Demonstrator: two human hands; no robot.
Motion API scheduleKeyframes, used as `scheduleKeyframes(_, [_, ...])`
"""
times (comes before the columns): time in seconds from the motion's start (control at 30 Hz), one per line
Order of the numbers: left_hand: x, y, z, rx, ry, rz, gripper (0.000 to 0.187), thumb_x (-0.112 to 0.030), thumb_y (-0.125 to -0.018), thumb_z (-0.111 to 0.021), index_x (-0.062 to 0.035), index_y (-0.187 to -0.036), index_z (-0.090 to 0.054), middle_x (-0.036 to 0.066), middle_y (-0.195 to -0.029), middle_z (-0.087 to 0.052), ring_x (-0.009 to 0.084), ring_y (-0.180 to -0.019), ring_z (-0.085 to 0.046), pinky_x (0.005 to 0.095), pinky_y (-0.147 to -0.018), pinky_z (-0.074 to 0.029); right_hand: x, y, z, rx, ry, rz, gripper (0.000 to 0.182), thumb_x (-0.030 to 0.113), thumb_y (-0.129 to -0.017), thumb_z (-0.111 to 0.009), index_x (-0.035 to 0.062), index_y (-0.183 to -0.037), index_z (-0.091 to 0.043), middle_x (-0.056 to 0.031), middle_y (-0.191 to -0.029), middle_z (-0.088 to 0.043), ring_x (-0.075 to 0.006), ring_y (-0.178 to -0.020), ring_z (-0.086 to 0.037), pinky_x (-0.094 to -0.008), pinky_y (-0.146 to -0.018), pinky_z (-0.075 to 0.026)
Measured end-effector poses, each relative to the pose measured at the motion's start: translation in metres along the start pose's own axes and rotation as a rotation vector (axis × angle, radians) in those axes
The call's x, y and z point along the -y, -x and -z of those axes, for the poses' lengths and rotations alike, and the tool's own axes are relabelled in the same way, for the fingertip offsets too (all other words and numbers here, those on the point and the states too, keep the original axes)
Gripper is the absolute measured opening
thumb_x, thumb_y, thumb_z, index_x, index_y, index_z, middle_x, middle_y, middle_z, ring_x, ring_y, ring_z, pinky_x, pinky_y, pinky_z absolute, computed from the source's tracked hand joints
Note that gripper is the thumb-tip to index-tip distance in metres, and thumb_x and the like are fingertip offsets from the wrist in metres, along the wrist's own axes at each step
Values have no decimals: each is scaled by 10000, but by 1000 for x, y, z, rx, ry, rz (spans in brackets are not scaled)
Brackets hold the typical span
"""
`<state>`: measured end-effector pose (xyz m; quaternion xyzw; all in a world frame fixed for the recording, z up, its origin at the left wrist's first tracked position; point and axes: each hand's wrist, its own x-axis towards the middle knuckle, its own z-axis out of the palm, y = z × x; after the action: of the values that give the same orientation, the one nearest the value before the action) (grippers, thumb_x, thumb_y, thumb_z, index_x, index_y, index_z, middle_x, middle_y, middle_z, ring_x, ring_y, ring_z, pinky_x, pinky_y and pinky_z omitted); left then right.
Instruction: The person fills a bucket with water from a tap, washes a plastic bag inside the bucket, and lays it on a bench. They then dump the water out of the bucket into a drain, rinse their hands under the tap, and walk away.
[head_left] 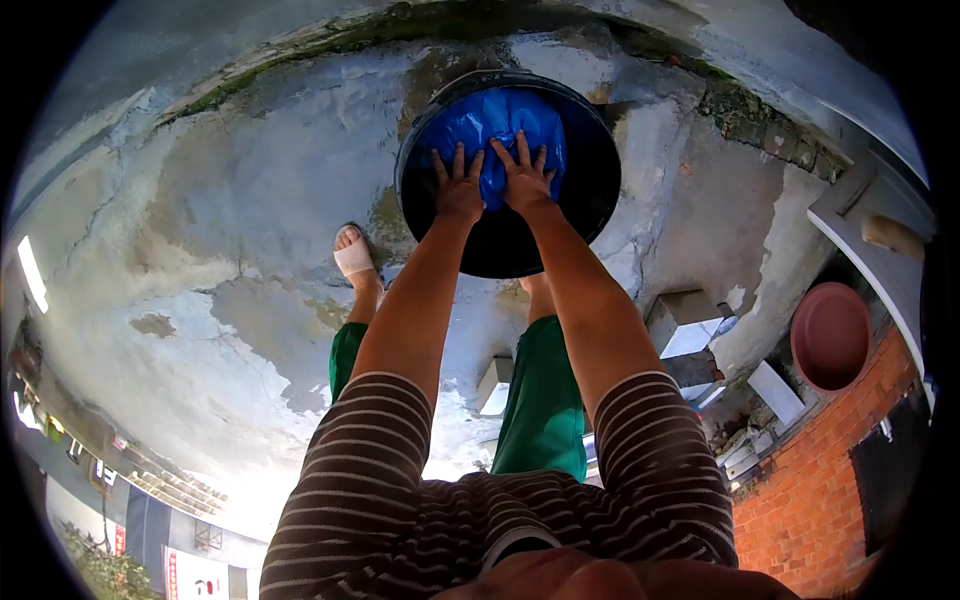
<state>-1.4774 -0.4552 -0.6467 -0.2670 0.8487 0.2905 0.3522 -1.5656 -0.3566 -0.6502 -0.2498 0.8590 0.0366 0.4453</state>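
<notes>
A round black bucket [604, 190] stands on the concrete between my feet. Inside it, towards the far wall, lies shiny blue plastic [490, 115] that looks like a bag or sheet, crumpled. Both arms reach down into the bucket. My left hand [460, 185] has its fingers spread on the near left part of the blue plastic. Just beside it, my right hand [524, 175] lies with fingers apart on the plastic's middle and right side. Neither hand wraps around anything. What is under the plastic is hidden, and the bucket's near inside is dark.
Cracked, patchy concrete floor [230, 250] surrounds the bucket. A reddish plastic basin [832, 337] sits at the right by a brick wall [810, 500]. Pale blocks [685, 322] stand behind my right leg, and a white ledge [870, 240] runs along the right.
</notes>
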Motion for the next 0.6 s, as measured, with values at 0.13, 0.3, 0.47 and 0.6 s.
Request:
scheduleKeyframes(0.13, [-9,-38,-20,109,-129,160,940,-390,-725,-719,-338,-1443,-114,34,-1526,1,411,-1370,-7,656,-1034,-115,0,-32,-14,36,5,-79,919,299,-736,-722,432,-1416,-119,-88,-1516,75,-500,-1339,-18,-679,-963,-266])
scheduleKeyframes(0.3, [7,-88,-54,230,-140,216,912,-387,-742,-699,-324,-1442,-118,49,-1522,-67,378,-1377,-57,628,-1058,-86,-14,-74,-51,136,64,-96,853,354,-752,-671,357,-1428,-150,-90,-1518,25,-513,-1329,-49,-685,-966,-248])
scheduleKeyframes(0.47, [19,-122,-73,269,-86,202,777,-349,-770,-651,-282,-1401,-202,71,-1480,-149,377,-1352,-122,580,-1054,-136,-23,-103,-77,139,94,-57,769,399,-779,-597,245,-1428,-214,-109,-1509,-96,-434,-1340,-156,-611,-1020,-238])
scheduleKeyframes(0.6, [24,-140,-80,272,-62,199,673,-318,-792,-612,-249,-1367,-269,88,-1447,-215,376,-1333,-174,542,-1051,-176,-39,-144,-117,-272,-40,236,697,397,-790,-578,132,-1382,-321,-151,-1446,-277,-378,-1285,-322,-474,-1028,-319])
